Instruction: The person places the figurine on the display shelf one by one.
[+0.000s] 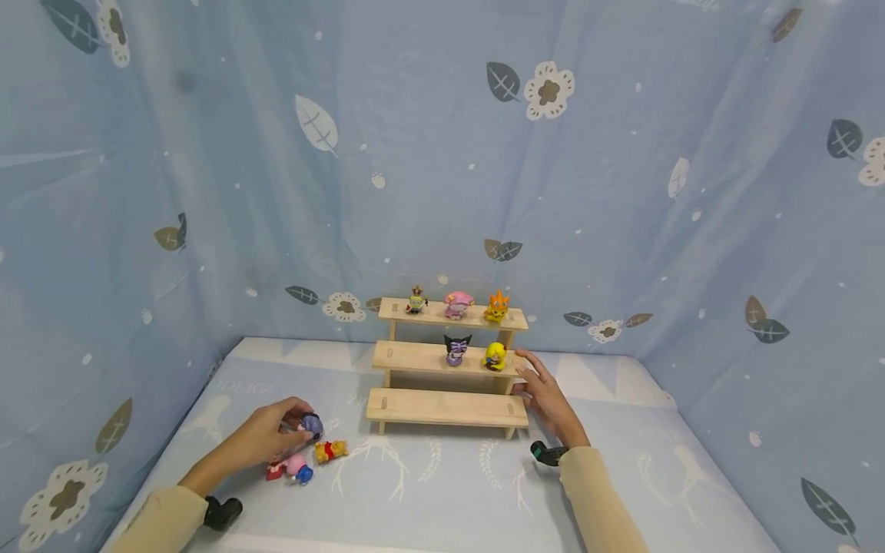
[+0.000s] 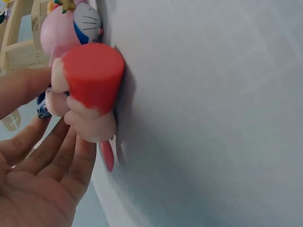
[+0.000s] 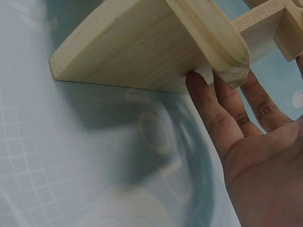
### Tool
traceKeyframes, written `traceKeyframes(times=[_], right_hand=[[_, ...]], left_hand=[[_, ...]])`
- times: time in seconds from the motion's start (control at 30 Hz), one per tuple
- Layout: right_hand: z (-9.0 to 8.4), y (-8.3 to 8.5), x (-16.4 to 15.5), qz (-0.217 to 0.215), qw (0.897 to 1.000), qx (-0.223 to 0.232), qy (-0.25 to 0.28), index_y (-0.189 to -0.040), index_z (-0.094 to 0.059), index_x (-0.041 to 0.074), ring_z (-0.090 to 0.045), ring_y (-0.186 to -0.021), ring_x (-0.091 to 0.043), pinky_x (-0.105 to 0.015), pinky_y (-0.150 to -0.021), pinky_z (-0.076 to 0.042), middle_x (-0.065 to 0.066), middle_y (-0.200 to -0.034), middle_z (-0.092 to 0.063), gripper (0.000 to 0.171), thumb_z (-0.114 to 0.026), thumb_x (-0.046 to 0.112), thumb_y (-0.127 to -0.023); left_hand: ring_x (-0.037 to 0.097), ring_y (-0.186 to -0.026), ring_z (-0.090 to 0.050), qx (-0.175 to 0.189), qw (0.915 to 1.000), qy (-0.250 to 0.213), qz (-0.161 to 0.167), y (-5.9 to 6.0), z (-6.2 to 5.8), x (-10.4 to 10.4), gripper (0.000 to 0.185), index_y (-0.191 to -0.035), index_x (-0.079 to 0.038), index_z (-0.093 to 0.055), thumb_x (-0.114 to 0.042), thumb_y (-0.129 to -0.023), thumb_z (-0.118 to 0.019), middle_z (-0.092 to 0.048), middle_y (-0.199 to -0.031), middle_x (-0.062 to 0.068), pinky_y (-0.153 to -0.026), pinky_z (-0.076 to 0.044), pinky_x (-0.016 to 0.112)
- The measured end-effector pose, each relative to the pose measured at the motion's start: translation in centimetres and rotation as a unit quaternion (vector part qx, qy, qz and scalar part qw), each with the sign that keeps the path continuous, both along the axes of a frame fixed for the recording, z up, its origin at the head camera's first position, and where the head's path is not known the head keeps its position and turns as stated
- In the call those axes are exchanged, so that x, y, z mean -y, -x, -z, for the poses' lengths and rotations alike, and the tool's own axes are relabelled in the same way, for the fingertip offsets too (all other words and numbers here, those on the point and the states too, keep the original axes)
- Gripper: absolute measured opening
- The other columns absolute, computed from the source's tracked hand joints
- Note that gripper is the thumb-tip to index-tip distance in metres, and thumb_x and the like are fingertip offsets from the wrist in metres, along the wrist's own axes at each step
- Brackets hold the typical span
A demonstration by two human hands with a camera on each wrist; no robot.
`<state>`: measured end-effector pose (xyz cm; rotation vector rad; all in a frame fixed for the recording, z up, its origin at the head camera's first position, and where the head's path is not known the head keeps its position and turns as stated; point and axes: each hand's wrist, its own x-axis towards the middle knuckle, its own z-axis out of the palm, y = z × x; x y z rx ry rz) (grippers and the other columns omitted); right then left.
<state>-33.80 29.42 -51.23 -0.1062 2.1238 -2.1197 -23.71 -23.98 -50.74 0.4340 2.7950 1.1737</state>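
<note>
In the head view my left hand (image 1: 266,436) pinches a blue-grey figurine (image 1: 313,425) between thumb and fingers, low over the cloth. Close beside it lie a yellow bear figurine (image 1: 330,451) in a red top and a pink figurine (image 1: 300,468) with a blue part. A figurine with a red base (image 2: 94,71) lies just past the left fingers in the left wrist view. My right hand (image 1: 546,392) is at the right end of a three-step wooden stand (image 1: 449,407), its extended fingers touching the wood (image 3: 137,52).
Three figurines, one of them pink (image 1: 458,305), stand on the top step. The middle step bears a black-and-purple figurine (image 1: 455,350) and a yellow-haired one (image 1: 494,356). Blue patterned cloth (image 1: 442,192) hangs behind and at both sides. A pale cloth (image 1: 442,491) covers the table.
</note>
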Motion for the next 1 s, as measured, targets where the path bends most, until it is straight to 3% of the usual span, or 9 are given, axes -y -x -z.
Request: traceKeyframes(times=[0.13, 0.37, 0.7, 0.83, 1.0], right_hand=[[-0.03, 0.12, -0.13, 0.001, 1.000, 0.003, 0.000, -0.156, -0.040, 0.035, -0.061, -0.105, -0.025, -0.040, -0.089, -0.054, -0.016, -0.148, -0.048, 0.056, -0.060, 0.044, -0.104], [-0.02, 0.12, -0.04, -0.002, 1.000, 0.001, -0.001, -0.156, -0.039, 0.035, -0.062, -0.105, -0.026, -0.041, -0.089, -0.054, -0.016, -0.148, -0.049, 0.055, -0.059, 0.043, -0.105], [-0.15, 0.02, -0.12, -0.001, 1.000, 0.001, 0.006, -0.156, -0.040, 0.035, -0.063, -0.104, -0.025, -0.040, -0.089, -0.054, -0.015, -0.149, -0.048, 0.055, -0.060, 0.042, -0.105], [-0.26, 0.01, -0.10, 0.002, 1.000, 0.005, 0.006, -0.155, -0.040, 0.035, -0.062, -0.103, -0.024, -0.040, -0.088, -0.054, -0.016, -0.149, -0.047, 0.057, -0.062, 0.043, -0.103], [-0.15, 0.13, -0.08, 0.003, 1.000, 0.006, 0.008, -0.155, -0.040, 0.035, -0.062, -0.102, -0.024, -0.040, -0.087, -0.054, -0.016, -0.149, -0.047, 0.056, -0.062, 0.042, -0.104]], left_hand=[[0.016, -0.092, -0.063, 0.001, 0.9999, 0.000, 0.011, 0.17, -0.17, -0.05, 0.038, -0.123, -0.008, -0.065, -0.021, -0.091, -0.081, -0.066, -0.103, -0.002, -0.075, -0.057, 0.031], [0.010, -0.080, -0.056, -0.032, 0.9975, 0.000, 0.063, 0.13, -0.13, -0.19, 0.037, -0.119, -0.004, -0.068, -0.026, -0.092, -0.080, -0.060, -0.092, -0.002, -0.068, -0.052, 0.026], [0.014, -0.081, -0.057, -0.056, 0.9984, 0.013, -0.002, 0.35, -0.21, -0.56, 0.031, -0.110, -0.007, -0.072, -0.018, -0.085, -0.087, -0.058, -0.092, 0.000, -0.069, -0.054, 0.024], [0.013, -0.081, -0.057, -0.071, 0.9974, 0.008, 0.008, 0.51, -0.12, -0.72, 0.033, -0.113, -0.008, -0.071, -0.020, -0.086, -0.086, -0.061, -0.097, -0.001, -0.068, -0.053, 0.025], [0.006, -0.078, -0.056, -0.096, 0.9941, 0.011, 0.049, 0.72, 0.00, -0.82, 0.025, -0.111, -0.015, -0.074, -0.026, -0.089, -0.082, -0.065, -0.101, -0.004, -0.066, -0.051, 0.025]])
